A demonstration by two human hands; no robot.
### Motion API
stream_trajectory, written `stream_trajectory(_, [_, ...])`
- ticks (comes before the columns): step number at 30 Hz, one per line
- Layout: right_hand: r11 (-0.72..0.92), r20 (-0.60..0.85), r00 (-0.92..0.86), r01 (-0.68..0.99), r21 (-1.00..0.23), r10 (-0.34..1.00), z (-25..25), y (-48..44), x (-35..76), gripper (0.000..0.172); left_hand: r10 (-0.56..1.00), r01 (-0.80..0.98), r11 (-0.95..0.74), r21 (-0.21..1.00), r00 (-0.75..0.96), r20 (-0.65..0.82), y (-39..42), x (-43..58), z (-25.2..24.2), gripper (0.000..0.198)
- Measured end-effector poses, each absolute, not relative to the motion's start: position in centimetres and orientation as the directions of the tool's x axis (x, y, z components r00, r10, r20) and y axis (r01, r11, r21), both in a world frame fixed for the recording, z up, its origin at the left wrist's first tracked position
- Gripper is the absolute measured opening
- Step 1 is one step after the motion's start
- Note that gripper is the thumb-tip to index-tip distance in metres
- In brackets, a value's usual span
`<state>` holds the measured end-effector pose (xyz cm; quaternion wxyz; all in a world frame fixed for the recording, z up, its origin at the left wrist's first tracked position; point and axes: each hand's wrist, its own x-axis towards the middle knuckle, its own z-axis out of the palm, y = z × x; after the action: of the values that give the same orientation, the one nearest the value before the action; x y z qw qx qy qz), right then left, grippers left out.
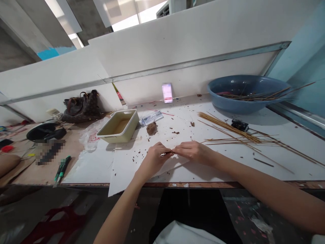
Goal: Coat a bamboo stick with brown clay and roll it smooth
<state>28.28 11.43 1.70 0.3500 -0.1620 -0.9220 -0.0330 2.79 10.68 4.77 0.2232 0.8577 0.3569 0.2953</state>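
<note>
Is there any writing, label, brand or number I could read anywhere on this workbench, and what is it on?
None can be read.
Flat packet beside the cream tray: blue print, too small.
Clear plastic bag: red print, too blurred.
Pink-white card standing at the back: blurred out.
Dark items at the far left: blurred out.
Thin stick pinched by left hand and right hand: no marks visible.

I read a blue basin (243,98) far right, pale tan sticks (228,127) beside it, and a cream tray (119,127) on the white sheet (127,162) over the surface. The lump (151,128) by the tray is brown. The bag (82,106) far left is dark brown with a lighter print (too blurred to make out), and the near-left tool (61,169) has a green handle.
</note>
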Motion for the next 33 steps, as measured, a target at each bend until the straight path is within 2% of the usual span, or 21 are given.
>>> stream_trajectory(4, [0.917, 0.639, -0.659, 0.317, -0.241, 0.396, 1.0, 11.7, 28.1, 0.03, 0.769, 0.556, -0.621, 0.552, 0.567, 0.294, 10.8, 2.9, 4.6, 0.015])
stream_trajectory(7, [0.885, 0.607, -0.644, 0.343, -0.315, 0.465, 0.6, 11.9, 28.0, 0.028, 0.774, 0.601, -0.621, 0.503, 0.572, 0.273, 10.8, 3.1, 4.5, 0.016])
stream_trajectory(11, [0.869, 0.611, -0.619, 0.38, -0.317, 0.494, 0.8, 11.7, 27.8, 0.034, 0.816, 0.606, -0.562, 0.562, 0.517, 0.259, 10.8, 3.2, 4.4, 0.019])
stream_trajectory(15, [0.881, 0.611, -0.635, 0.364, -0.302, 0.472, 1.4, 11.4, 27.8, 0.029, 0.848, 0.588, -0.503, 0.633, 0.479, 0.228, 10.7, 3.2, 4.9, 0.025])
stream_trajectory(20, [0.884, 0.653, -0.599, 0.358, -0.3, 0.464, 1.1, 11.5, 27.9, 0.028, 0.823, 0.576, -0.551, 0.604, 0.493, 0.281, 10.8, 3.5, 5.2, 0.01])
stream_trajectory(26, [0.889, 0.633, -0.626, 0.354, -0.29, 0.456, 1.2, 11.6, 28.1, 0.027, 0.788, 0.561, -0.606, 0.564, 0.524, 0.325, 11.0, 3.7, 5.5, 0.014])
stream_trajectory(33, [0.888, 0.594, -0.661, 0.354, -0.294, 0.46, 1.6, 11.5, 28.3, 0.032, 0.805, 0.585, -0.573, 0.574, 0.534, 0.26, 11.1, 3.2, 5.0, 0.014])
